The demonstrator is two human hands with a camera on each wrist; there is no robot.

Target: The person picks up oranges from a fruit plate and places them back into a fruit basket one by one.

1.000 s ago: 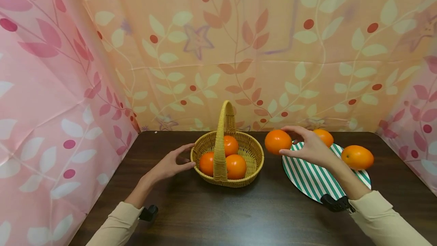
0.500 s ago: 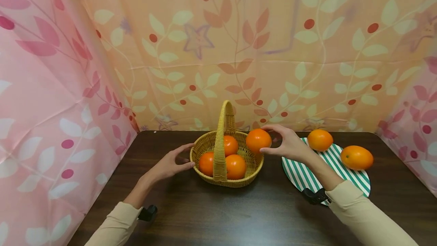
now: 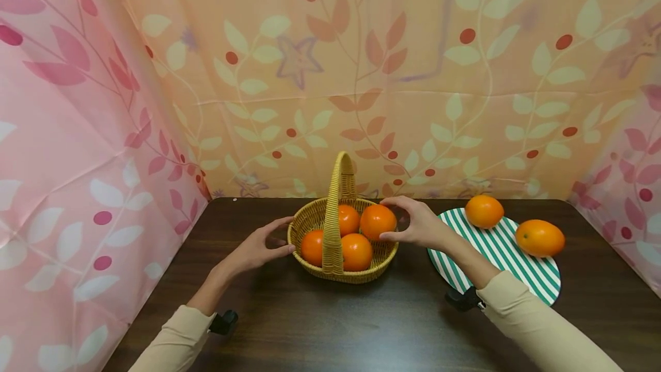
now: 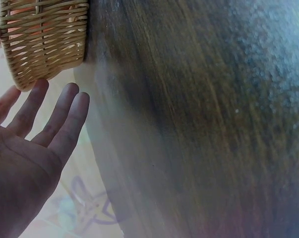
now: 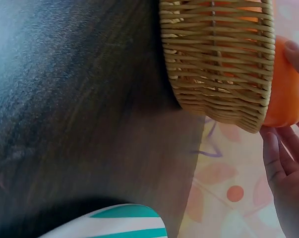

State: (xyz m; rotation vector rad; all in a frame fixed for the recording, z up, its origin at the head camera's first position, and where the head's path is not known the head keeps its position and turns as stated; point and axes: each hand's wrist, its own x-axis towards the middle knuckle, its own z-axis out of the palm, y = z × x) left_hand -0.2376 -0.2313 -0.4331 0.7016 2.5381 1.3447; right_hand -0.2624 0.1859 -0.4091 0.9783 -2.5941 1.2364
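Observation:
A yellow wicker basket (image 3: 384, 266) with a tall arched handle stands mid-table and holds several oranges. My right hand (image 3: 420, 224) pinches one orange (image 3: 378, 221) between thumb and fingers, inside the basket's right rim. In the right wrist view that orange (image 5: 285, 94) bulges above the rim. Two more oranges, one at the front (image 3: 357, 252) and one behind (image 3: 348, 220), sit right of the handle; another (image 3: 312, 247) is partly hidden by it. My left hand (image 3: 256, 248) touches the basket's left side with loosely extended fingers. In the left wrist view, fingertips (image 4: 39, 85) meet the wicker.
On the right lies an oval green-and-white striped placemat (image 3: 496, 263). Two oranges rest on it, one at its back (image 3: 484, 212) and one at its right edge (image 3: 540, 238). A dark wooden table (image 3: 330, 326) carries everything, with patterned cloth (image 3: 310, 102) hanging behind.
My right hand has carried an orange leftward from above the placemat and lowered it into the basket's right side. The left hand has stayed at the basket's left rim.

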